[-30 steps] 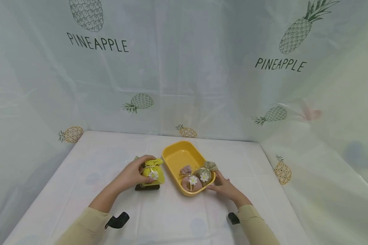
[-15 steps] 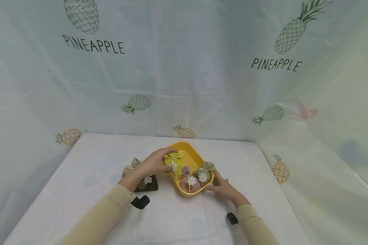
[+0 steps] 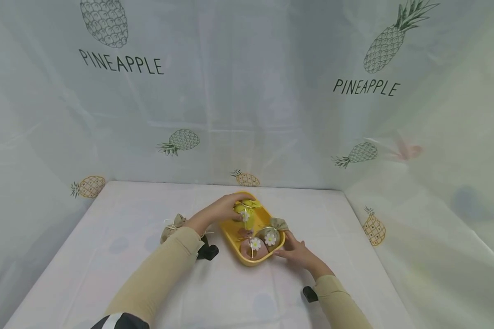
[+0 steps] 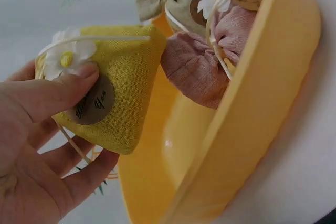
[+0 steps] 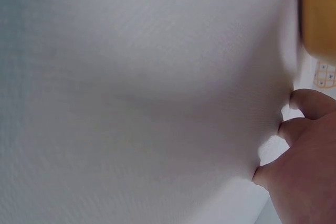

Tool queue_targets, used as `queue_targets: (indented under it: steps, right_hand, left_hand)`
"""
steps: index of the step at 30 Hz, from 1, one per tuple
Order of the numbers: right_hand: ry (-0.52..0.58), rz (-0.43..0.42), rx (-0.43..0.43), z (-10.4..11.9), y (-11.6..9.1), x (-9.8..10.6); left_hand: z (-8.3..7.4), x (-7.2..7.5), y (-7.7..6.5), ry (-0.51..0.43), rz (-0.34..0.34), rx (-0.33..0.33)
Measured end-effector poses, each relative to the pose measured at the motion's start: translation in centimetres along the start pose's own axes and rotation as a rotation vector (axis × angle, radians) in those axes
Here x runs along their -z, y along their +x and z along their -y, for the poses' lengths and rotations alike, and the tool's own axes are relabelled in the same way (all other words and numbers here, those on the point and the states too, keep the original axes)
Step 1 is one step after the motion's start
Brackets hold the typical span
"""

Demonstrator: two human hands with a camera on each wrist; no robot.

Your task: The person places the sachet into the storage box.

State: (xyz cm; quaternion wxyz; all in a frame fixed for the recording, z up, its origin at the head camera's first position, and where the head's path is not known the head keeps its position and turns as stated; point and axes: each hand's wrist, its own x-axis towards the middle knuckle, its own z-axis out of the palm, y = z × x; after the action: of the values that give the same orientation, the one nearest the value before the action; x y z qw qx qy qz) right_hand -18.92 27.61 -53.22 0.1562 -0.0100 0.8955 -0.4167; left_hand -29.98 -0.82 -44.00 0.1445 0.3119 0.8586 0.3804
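My left hand [image 3: 226,206] pinches a yellow drawstring pouch [image 4: 134,90] with a white flower and a round label. In the head view it overlaps the far part of the yellow tray [image 3: 232,235]; the left wrist view has its thumb across the label. At the tray's near end lie a pink pouch [image 3: 247,251] and a greyish-green pouch [image 3: 277,224], each with a white flower. My right hand [image 3: 299,255] holds the tray's near right corner, thumb at the front side and fingers at the right side. Some of its fingertips [image 5: 286,129] rest on the tablecloth.
Left of the tray, a beige pouch [image 3: 174,227] lies partly behind my left forearm. Beside it a dark pouch is mostly hidden by the sleeve [image 3: 164,269] and wrist camera [image 3: 207,251]. A pineapple-print sheet [image 3: 247,114] hangs behind the white-covered table [image 3: 127,219].
My left hand has carried the yellow pouch rightward from beside the tray to over its far part. The right hand stays at the tray's corner. The head view has shifted slightly.
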Motion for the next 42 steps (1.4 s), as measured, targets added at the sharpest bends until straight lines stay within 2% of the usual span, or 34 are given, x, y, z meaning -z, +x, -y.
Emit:
queue_targets:
  steps: [7, 14, 17, 24, 31, 36, 42]
  right_hand:
    - [0.011, -0.004, 0.005, 0.0, -0.1, -0.2]
    - [0.038, -0.003, -0.018, 0.2, -0.1, -0.5]
    - [0.033, -0.002, -0.017, 0.2, 0.0, -0.5]
    - [0.031, -0.008, -0.030, 0.0, -0.1, -0.5]
    - [0.023, -0.007, -0.020, -0.1, -0.1, -0.5]
    - [0.009, -0.013, -0.023, 0.0, -0.1, -0.3]
    - [0.000, -0.016, 0.000, 0.2, 0.0, -0.1]
  left_hand:
    - [0.3, -0.1, 2.1, -0.007, 0.020, -0.004]
    - [0.9, -0.3, 3.2, -0.016, 0.064, 0.007]
    - [1.3, -0.5, 3.7, 0.003, 0.088, 0.021]
    - [1.5, -1.2, 5.0, 0.104, 0.146, -0.013]
    - [1.9, -1.9, 5.8, 0.103, 0.134, 0.007]
    - [1.6, -2.1, 5.9, 0.127, 0.185, 0.014]
    - [1.3, -2.3, 5.7, 0.089, 0.213, 0.016]
